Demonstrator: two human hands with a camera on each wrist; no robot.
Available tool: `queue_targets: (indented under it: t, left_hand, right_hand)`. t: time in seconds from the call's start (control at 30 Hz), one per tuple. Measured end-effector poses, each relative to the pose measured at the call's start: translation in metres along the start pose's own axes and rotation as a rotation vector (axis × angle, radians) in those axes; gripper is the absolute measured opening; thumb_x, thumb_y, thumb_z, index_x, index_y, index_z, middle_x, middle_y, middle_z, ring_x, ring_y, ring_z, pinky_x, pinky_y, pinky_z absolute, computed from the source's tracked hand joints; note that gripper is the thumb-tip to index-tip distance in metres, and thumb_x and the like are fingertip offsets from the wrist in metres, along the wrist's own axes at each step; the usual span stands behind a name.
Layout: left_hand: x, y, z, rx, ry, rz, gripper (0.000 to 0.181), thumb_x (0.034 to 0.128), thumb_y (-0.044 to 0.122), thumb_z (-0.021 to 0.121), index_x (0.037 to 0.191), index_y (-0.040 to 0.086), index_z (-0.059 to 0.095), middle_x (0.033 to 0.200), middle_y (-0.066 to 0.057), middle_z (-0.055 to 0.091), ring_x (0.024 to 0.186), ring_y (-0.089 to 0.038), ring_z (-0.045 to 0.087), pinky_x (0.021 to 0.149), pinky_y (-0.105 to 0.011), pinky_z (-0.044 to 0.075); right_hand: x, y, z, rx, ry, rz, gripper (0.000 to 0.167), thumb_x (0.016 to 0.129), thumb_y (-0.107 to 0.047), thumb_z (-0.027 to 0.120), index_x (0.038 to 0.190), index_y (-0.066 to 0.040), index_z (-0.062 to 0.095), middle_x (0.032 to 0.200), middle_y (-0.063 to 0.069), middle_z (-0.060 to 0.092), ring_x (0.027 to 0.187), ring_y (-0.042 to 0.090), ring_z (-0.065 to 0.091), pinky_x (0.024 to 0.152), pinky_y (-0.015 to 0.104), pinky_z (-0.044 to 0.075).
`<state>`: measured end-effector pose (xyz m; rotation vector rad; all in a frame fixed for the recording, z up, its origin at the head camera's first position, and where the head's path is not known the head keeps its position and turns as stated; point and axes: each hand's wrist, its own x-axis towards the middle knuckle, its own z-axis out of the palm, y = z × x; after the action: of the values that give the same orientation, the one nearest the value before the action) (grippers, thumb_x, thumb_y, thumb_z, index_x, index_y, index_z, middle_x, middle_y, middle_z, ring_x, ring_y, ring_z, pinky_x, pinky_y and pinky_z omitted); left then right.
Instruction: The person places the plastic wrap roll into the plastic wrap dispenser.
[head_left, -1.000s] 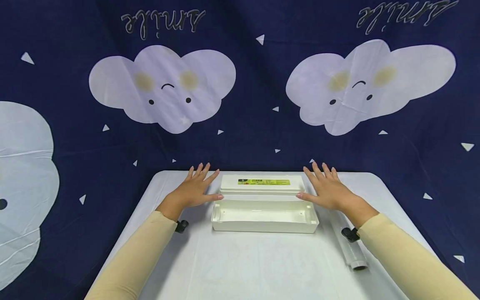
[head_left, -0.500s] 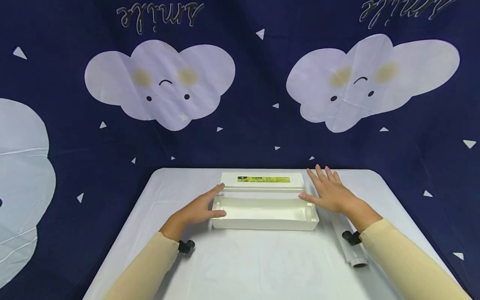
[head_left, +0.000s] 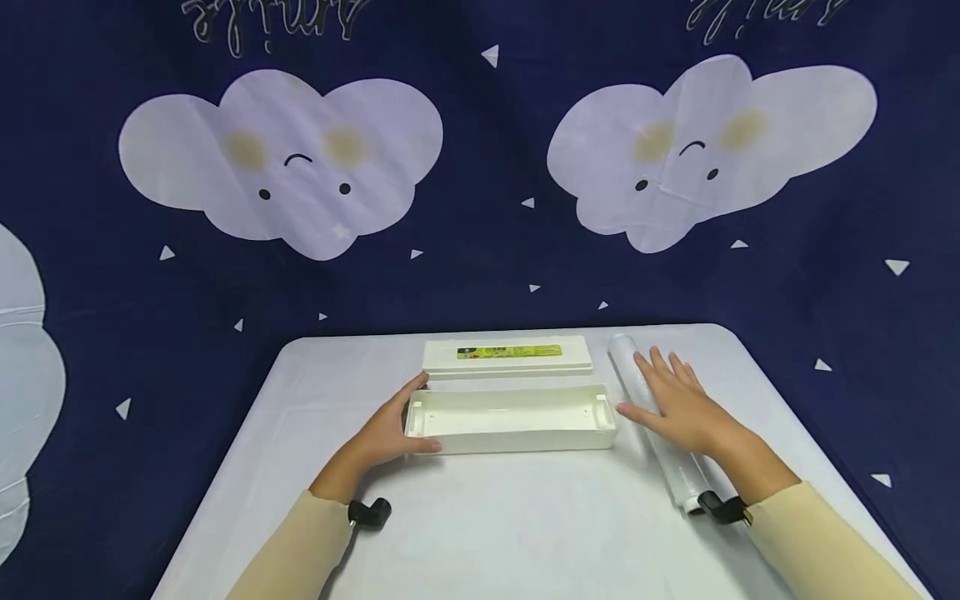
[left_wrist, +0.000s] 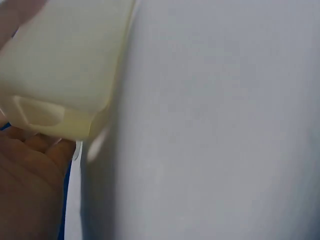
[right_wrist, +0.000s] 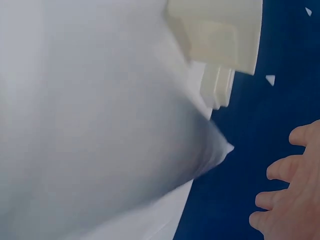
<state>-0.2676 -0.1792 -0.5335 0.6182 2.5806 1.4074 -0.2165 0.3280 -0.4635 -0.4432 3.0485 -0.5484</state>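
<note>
A long open white plastic box lies across the middle of the table. At its left end my left hand grips it, the thumb on the front wall and the fingers behind the end. The left wrist view shows the box close up, with the hand around its end. My right hand, fingers spread, is over a roll of clear plastic film and holds nothing. Whether it touches the roll cannot be told. In the right wrist view this hand shows relaxed fingers.
Behind the box lies a white lid with a yellow-green label. A white cloth covers the table. A dark blue curtain with printed clouds hangs behind the far edge.
My left hand has come down from beside the lid to the box's left end and taken hold of it. My right hand has shifted slightly right and nearer. The head view has turned a little.
</note>
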Motion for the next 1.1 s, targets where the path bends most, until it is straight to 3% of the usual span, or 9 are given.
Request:
queue_targets:
  t: [0.23,0.5,0.77,1.1]
  left_hand:
    - [-0.001,-0.009,0.002,-0.077,0.041,-0.013,0.132,0.0642,0.039,0.104,0.169,0.02,0.026,0.166,-0.009,0.036,0.149,-0.034,0.036,0.12,-0.06,0.025]
    - [-0.003,-0.01,0.007,-0.147,0.034,-0.002,0.131,0.0669,0.033,0.103,0.169,0.019,0.022,0.167,-0.01,0.035,0.151,-0.035,0.032,0.121,-0.06,0.022]
    - [-0.001,-0.009,0.01,-0.173,0.03,0.0,0.132,0.0675,0.03,0.103,0.17,0.017,0.02,0.167,-0.006,0.035,0.153,-0.032,0.029,0.122,-0.056,0.02]
    - [-0.001,-0.012,0.009,-0.17,0.041,0.001,0.132,0.0673,0.03,0.103,0.169,0.015,0.021,0.166,-0.006,0.037,0.153,-0.031,0.03,0.122,-0.056,0.019]
  right_hand:
    - [-0.025,0.013,0.005,0.038,0.004,0.056,0.104,0.101,-0.068,0.055,0.169,-0.003,0.01,0.17,0.031,0.0,0.152,0.057,-0.009,0.12,0.067,-0.004]
    - [-0.051,0.019,0.013,0.171,0.014,0.111,0.101,0.103,-0.061,0.059,0.17,-0.012,0.002,0.172,0.025,-0.003,0.153,0.054,-0.009,0.11,0.083,0.005]
    - [-0.068,0.016,0.027,0.349,0.064,0.168,0.099,0.105,-0.047,0.063,0.169,-0.008,-0.002,0.166,0.038,0.011,0.146,0.064,0.017,0.11,0.08,0.019]
    - [-0.09,0.011,0.055,0.38,0.114,0.3,0.113,0.098,-0.051,0.074,0.167,0.0,0.001,0.158,0.045,0.023,0.136,0.068,0.034,0.105,0.075,0.035]
